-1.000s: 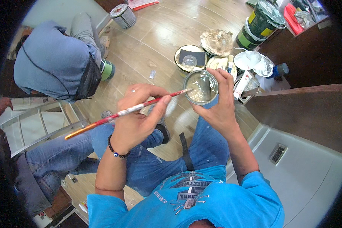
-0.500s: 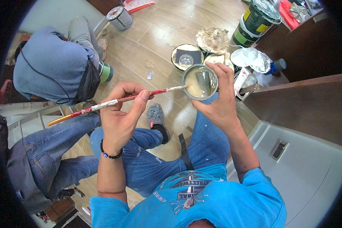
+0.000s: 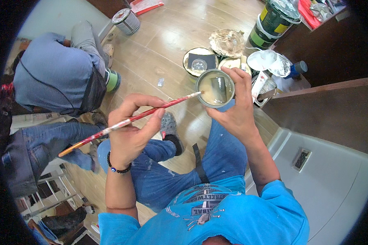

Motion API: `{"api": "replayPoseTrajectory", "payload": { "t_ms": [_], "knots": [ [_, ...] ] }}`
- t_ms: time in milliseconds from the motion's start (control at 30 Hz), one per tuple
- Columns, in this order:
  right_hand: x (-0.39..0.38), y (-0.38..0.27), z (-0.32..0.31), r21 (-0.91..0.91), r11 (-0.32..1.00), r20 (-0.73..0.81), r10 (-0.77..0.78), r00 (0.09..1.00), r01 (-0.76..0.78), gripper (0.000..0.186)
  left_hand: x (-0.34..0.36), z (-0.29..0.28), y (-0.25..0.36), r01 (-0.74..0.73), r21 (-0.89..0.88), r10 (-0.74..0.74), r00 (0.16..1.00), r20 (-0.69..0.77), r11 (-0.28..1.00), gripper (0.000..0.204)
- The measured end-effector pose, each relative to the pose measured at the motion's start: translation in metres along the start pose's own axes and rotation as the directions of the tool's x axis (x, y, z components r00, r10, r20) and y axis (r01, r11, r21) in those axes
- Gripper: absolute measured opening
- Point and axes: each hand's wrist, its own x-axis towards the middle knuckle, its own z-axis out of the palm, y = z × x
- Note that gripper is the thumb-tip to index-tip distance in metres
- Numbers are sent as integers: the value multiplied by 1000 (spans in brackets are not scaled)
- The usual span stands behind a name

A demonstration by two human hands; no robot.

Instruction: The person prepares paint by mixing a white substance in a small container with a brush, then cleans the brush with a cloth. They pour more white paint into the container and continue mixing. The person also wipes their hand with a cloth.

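Note:
My left hand (image 3: 129,132) pinches a thin paintbrush (image 3: 178,100) between thumb and fingers. Red and paint-smeared, its handle runs down to a yellowish end at the left. The brush's pale tip meets the left rim of a small clear cup (image 3: 207,97). In the cup is a cream-coloured liquid, with a dark rectangular shape showing at its right side. Fingers of my right hand (image 3: 241,116) wrap round the cup from the right and hold it tilted so its opening shows. Beneath it stands an open tub (image 3: 188,61) with a dark sheet and a small clear cup on top.
Beyond the cup lies crumpled brownish paper (image 3: 227,43), beside stacked dark buckets (image 3: 259,34). A brown panel (image 3: 327,110) stands close on my right. One person (image 3: 55,73) crouches at the left; another's jeans (image 3: 45,143) and a white ladder (image 3: 55,200) are nearer.
The brush has turned slightly in my left hand, its tip staying by the cup's rim. At the left, the other person's jeans have shifted, and more of the white ladder shows.

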Motion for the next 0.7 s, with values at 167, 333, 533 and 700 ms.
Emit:
{"api": "replayPoseTrajectory", "payload": {
  "t_ms": [167, 333, 533, 700],
  "knots": [
    [3, -3, 2, -9, 1000, 9, 3, 1000, -3, 94, 5, -10, -2, -132, 141, 107, 980, 169, 981, 17],
    [5, -4, 3, 15, 1000, 12, -16, 1000, 16, 92, 8, -13, 1, -159, 197, 129, 979, 159, 967, 15],
    [5, -5, 5, 2, 1000, 12, -12, 1000, 12, 94, 4, -16, -1, -106, 172, 92, 992, 88, 979, 17],
    [5, -1, 3, -18, 1000, -5, -4, 1000, 3, 95, 4, -18, 0, -150, 182, 136, 987, 87, 972, 17]
  ]
}}
